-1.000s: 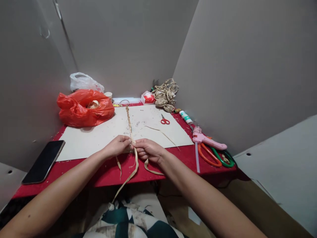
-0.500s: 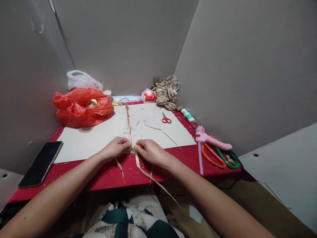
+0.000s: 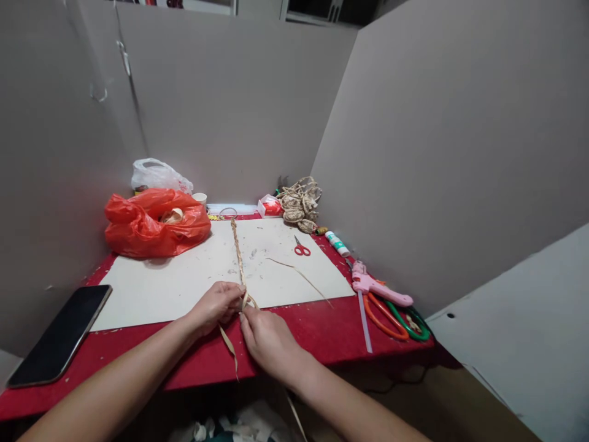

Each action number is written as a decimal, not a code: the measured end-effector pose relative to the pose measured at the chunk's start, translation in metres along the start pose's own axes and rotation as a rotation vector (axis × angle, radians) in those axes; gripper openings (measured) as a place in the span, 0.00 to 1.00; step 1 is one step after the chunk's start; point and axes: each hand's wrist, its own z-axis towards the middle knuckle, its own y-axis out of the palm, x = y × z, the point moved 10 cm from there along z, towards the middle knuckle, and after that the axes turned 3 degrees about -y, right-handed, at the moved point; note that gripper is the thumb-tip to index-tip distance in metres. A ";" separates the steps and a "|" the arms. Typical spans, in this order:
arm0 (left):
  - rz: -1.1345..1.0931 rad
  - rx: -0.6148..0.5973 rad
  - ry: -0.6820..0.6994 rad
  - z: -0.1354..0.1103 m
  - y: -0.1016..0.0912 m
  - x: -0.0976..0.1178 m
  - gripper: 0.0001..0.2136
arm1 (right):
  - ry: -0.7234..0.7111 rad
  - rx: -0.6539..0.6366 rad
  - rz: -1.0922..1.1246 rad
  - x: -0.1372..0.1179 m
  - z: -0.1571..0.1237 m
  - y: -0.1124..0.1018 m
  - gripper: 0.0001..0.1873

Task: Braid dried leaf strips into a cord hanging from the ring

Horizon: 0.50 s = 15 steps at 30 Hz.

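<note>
A thin braid [image 3: 237,248] of tan, straw-like strands runs from the back of the white board [image 3: 151,288] toward me. My left hand [image 3: 219,307] is closed, pinching the near end of the braid between thumb and fingers. Just to its right, my right hand [image 3: 270,339] is closed on a loose straw strand [image 3: 245,302] at the same end. One flat strand [image 3: 229,345] hangs below the left hand, and another trails down under the right wrist. The fingertips partly hide where the strands cross.
Red-handled scissors [image 3: 301,247] and a loose strand [image 3: 299,270] lie on the board. An orange plastic bag [image 3: 156,224] and a phone [image 3: 62,334] are at left. At right are a pink glue gun [image 3: 380,287] and large scissors [image 3: 389,319]. Straw cord bundles [image 3: 300,202] sit behind.
The view has tilted up, so the table sits lower. My right hand has come down and in toward the left hand, its strand now crossing near the braid's end.
</note>
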 end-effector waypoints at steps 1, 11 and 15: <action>0.012 0.007 0.015 -0.001 -0.001 0.001 0.15 | 0.001 -0.011 -0.014 -0.002 -0.002 0.001 0.17; -0.027 0.006 0.061 -0.007 -0.012 0.013 0.12 | -0.200 -0.425 0.604 -0.026 -0.059 -0.031 0.14; 0.014 -0.022 0.014 -0.005 -0.012 0.009 0.12 | 0.112 0.118 0.497 0.069 -0.009 -0.076 0.15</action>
